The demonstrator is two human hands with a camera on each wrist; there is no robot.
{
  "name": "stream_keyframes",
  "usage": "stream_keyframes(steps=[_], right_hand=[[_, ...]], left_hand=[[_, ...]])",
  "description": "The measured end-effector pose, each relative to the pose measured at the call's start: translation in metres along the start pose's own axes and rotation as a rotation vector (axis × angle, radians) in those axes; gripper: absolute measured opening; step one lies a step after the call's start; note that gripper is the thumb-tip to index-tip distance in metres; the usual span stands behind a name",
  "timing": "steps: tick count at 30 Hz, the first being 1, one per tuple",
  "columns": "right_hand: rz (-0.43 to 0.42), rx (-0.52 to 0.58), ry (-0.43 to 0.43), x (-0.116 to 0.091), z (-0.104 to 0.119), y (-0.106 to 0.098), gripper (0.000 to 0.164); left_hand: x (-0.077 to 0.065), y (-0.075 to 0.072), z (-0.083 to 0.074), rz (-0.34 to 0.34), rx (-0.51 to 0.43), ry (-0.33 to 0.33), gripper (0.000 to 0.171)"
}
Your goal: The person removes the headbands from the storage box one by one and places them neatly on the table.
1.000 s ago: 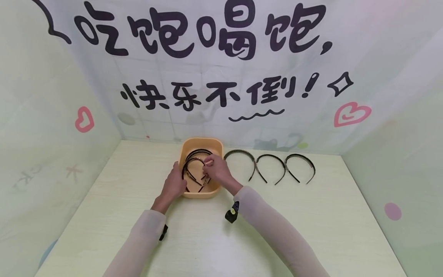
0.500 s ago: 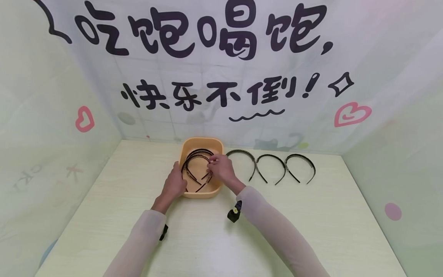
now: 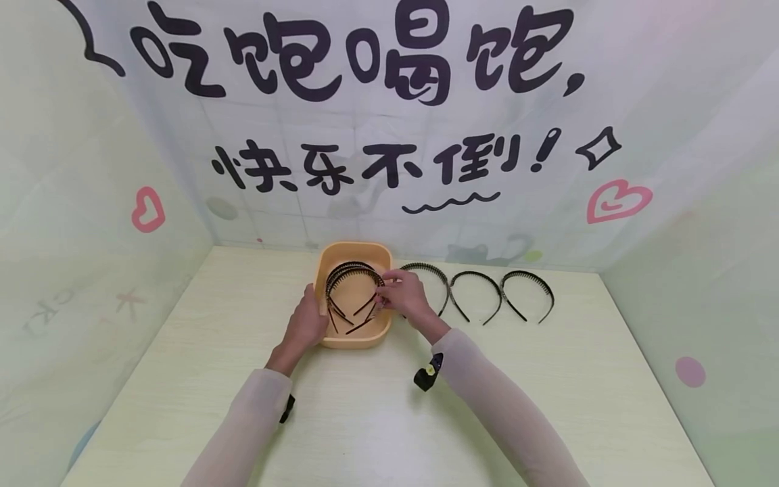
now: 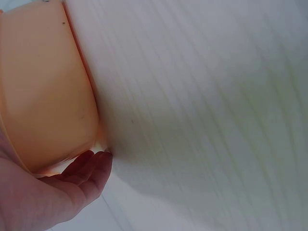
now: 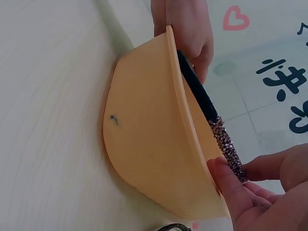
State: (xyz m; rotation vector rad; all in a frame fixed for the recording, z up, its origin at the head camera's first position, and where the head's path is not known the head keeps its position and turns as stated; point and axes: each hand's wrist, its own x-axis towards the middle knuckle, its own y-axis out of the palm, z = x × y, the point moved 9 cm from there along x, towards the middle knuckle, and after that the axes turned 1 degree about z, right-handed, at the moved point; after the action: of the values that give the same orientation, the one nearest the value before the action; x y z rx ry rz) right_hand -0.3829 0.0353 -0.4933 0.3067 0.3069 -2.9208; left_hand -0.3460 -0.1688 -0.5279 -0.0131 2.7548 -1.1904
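An orange plastic box [image 3: 356, 343] stands on the table by the back wall. My left hand [image 3: 306, 323] grips its left side, thumb over the rim, and in the left wrist view the fingers [image 4: 94, 175] lie along the outer wall. Between thumb and fingers my right hand [image 3: 406, 296] pinches a black headband [image 5: 226, 144] with a glittery stone-covered part, held at the box's right rim. The held headband's toothed arc overlaps other black headbands [image 3: 349, 264] inside the box. Their lower ends reach toward the box's near side.
Right of the box, three dark headbands lie in a row on the pale table: one toothed and partly behind my right hand [image 3: 435, 270], a thin one [image 3: 475, 274] in the middle, and another toothed one [image 3: 535, 276]. A printed curtain [image 3: 365, 216] encloses the back and sides.
My right hand has moved to the right with the headband, from inside the box to its right rim. The left hand and the box have stayed in place.
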Motion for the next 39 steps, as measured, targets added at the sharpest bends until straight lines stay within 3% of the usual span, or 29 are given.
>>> stream_keyframes(steps=[18,39], right_hand=[[0.004,0.108,0.059,-0.01,-0.016,-0.039,0.035],[0.1,0.156,0.106,-0.035,-0.049,-0.077,0.041]], left_hand=[[0.0,0.002,0.001,0.021,-0.009,-0.014,0.08],[-0.001,0.0,0.0,0.016,0.009,-0.001,0.079]])
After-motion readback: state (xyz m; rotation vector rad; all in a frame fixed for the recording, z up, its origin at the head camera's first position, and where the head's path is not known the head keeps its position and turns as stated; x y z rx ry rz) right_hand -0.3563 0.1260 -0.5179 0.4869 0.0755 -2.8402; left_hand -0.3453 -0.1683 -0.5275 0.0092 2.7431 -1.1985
